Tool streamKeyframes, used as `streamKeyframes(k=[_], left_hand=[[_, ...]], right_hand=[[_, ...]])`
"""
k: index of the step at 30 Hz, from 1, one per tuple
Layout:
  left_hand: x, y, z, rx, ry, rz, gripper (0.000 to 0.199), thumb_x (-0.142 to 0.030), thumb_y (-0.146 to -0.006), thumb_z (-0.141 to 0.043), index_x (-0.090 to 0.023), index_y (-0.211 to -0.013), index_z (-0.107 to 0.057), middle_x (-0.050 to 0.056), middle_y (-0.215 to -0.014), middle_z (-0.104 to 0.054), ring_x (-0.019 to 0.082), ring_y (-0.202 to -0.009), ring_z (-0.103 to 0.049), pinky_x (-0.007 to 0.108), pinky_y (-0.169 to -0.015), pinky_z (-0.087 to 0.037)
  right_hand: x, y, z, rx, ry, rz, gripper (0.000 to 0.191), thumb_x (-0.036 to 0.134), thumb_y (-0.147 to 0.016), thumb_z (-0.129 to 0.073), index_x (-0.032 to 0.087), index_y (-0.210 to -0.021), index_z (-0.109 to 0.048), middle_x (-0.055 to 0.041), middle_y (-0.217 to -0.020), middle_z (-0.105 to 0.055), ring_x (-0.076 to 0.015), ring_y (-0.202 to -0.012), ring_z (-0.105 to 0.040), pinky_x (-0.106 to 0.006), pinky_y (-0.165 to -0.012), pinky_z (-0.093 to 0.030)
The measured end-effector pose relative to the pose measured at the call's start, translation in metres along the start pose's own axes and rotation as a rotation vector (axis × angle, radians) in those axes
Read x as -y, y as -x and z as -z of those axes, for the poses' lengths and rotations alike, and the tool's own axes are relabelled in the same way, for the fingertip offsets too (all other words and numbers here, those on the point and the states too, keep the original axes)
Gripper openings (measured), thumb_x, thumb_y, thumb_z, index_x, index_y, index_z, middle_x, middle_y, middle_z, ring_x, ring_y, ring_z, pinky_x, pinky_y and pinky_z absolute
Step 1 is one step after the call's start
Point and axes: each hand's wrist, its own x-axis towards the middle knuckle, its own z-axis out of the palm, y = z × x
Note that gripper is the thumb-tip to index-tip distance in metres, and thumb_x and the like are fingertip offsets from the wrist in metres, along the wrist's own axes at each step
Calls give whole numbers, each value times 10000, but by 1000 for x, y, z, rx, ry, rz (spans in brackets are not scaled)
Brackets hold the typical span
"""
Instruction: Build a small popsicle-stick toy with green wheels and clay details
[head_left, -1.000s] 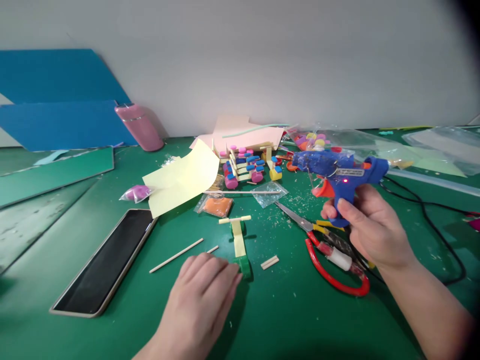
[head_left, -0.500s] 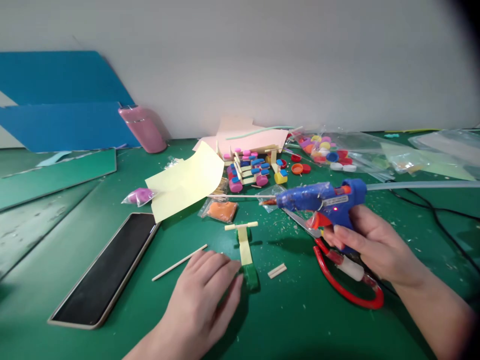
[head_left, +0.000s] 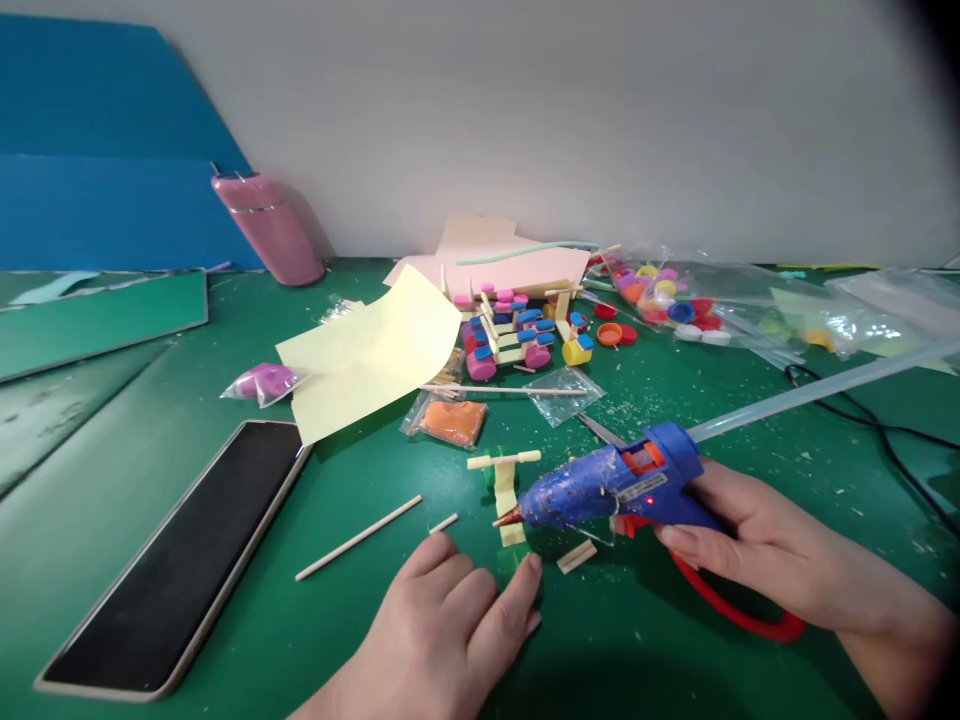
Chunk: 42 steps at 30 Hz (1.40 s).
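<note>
My right hand (head_left: 757, 545) grips a blue hot glue gun (head_left: 585, 490) by its handle, its red light lit. The copper nozzle is over a pale yellow strip (head_left: 505, 485) on a small craft model, but whether they touch I cannot tell. A pale crossbar (head_left: 517, 460) tops the strip's far end; a green bottle cap (head_left: 513, 563) is at its near end. My left hand (head_left: 442, 625), fingers curled, steadies this cap with its index fingertip against it. Short stick pieces (head_left: 577, 556) lie right of the model, and a small stick (head_left: 444, 523) lies by my left knuckles.
A phone (head_left: 180, 550) and a long stick (head_left: 358, 538) lie left. Behind are yellow paper (head_left: 371, 355), an orange clay packet (head_left: 453, 422) and several cap models (head_left: 510, 335). Red-handled scissors (head_left: 750, 615) lie under my right hand; a black cable (head_left: 862, 405) runs right.
The glue gun has come down and left, bringing its nozzle over the strip. My left hand's index finger has shifted right onto the green cap. The camera view has shifted slightly.
</note>
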Motion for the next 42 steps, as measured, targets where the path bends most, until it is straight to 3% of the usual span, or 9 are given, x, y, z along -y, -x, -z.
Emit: streamKeyframes(k=[8, 14, 19, 24, 28, 34, 37, 42], left_hand=[[3, 1, 0, 79, 24, -28, 286, -135, -805, -544, -47, -1076, -563, -12, -513, -522, 128, -433, -406, 309, -458, -364], [1, 8, -8, -31, 2, -19, 267, -133, -823, -506, -55, -1070, -566, -40, -459, -449, 120, -417, -347, 293, -445, -299], [1, 8, -10, -56, -5, -20, 246, -138, -842, -474, -68, -1055, -576, -45, -455, -435, 118, -408, -332, 287, -438, -276], [2, 7, -9, -48, 25, -15, 258, -107, -866, -405, -63, -1061, -569, -44, -464, -435, 117, -403, -357, 290, -443, -310], [2, 6, -6, -23, 43, -29, 277, -104, -870, -392, -54, -1082, -564, -32, -471, -452, 121, -410, -389, 282, -432, -333], [3, 3, 6, 145, 97, -1, 297, -97, -880, -391, -50, -1134, -538, 1, -527, -527, 132, -471, -463, 295, -474, -410], [4, 0, 9, 169, 106, -25, 282, -94, -875, -398, -41, -1096, -565, 4, -522, -538, 134, -456, -480, 307, -468, -431], [4, -4, 8, 116, 116, -15, 266, -92, -883, -378, -56, -1034, -594, -10, -493, -545, 129, -427, -494, 317, -472, -466]], right_hand=[[-11, 6, -1, -41, 97, -11, 410, 385, -828, -501, 284, -1225, -481, -45, -1086, -617, -215, -880, -606, -317, -811, -518], [-18, 11, -2, -73, 98, -31, 322, 375, -830, -502, 309, -1144, -538, -23, -1068, -627, -216, -923, -609, -284, -808, -525], [-16, 12, -3, -94, 201, -26, 286, 376, -817, -520, 276, -1077, -587, -33, -993, -648, -220, -861, -620, -290, -779, -538], [-13, 13, 0, -84, 198, -38, 303, 371, -812, -525, 252, -1077, -610, -48, -958, -664, -236, -838, -635, -312, -748, -553], [-17, 18, -1, -105, 211, -57, 338, 349, -787, -553, 292, -1117, -601, -33, -1066, -653, -266, -898, -632, -312, -740, -560], [-14, 21, -4, -118, 210, -75, 400, 334, -767, -562, 319, -1166, -568, -4, -1116, -646, -279, -913, -636, -313, -761, -557], [-12, 19, -4, -105, 249, -79, 420, 324, -768, -561, 327, -1187, -551, 2, -1132, -638, -273, -939, -628, -296, -766, -552], [-13, 21, -3, -145, 254, -100, 313, 327, -751, -579, 289, -1056, -632, -22, -941, -697, -259, -782, -665, -279, -656, -576]])
